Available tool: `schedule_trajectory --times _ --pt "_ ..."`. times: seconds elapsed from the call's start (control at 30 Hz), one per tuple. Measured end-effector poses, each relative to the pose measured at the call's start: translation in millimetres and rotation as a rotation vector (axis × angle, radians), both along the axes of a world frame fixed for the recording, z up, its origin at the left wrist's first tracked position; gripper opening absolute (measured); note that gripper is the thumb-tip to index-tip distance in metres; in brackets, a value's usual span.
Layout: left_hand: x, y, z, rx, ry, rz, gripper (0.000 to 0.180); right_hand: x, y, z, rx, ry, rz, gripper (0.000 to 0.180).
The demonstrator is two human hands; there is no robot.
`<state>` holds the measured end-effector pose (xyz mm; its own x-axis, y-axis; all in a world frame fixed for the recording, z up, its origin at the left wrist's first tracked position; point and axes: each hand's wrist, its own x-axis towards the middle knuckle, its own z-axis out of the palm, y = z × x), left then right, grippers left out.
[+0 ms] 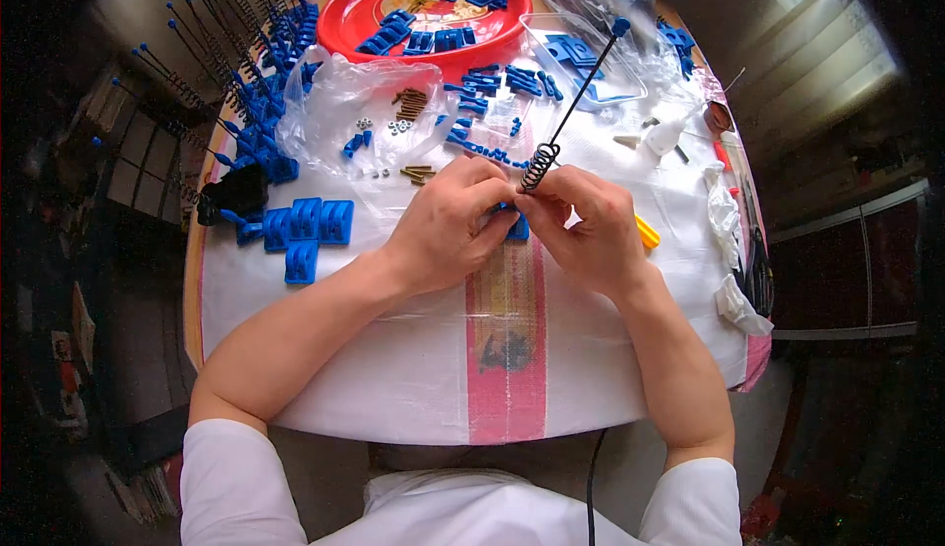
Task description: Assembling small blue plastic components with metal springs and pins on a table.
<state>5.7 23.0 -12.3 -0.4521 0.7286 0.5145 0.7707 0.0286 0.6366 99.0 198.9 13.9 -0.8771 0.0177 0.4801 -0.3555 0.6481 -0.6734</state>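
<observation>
over the middle of the tabletop (384,379), my left hand (448,221) pinches a blue piece (518,227), fingers almost together, and my right hand (589,226) pinches the foot of a black spring (540,165); the exact grip is hidden. i do well to hold the piece steady so the long rod (588,83) doesn't sway. brass screws (417,171) and a clear bag (315,123) lie beyond my left hand, a yellow handle (647,232) beside my right, and the rod crosses my view of the clear box (630,99).

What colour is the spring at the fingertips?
The spring is black; best seen in the head view.
</observation>
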Motion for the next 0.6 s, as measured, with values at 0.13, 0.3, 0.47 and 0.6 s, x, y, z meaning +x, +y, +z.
schedule_trajectory --times 0.13,0.3,0.47,0.6 --pt "-1.0 -1.1 0.2 -0.007 0.021 -0.012 0.021 0.2 0.2 -0.9 -0.009 -0.005 0.010 0.012" --pt "-0.9 -0.6 0.3 -0.013 0.020 -0.008 0.021 0.5 0.2 -0.4 -0.009 -0.023 0.007 0.012" --pt "-0.9 -0.3 -0.7 0.010 0.030 0.000 0.021 -0.3 -0.3 -0.2 -0.010 -0.034 0.006 0.012" --pt "-1.2 0.4 -1.7 0.022 0.030 -0.002 0.022 -0.5 0.4 -1.2 -0.013 -0.050 0.004 0.012"
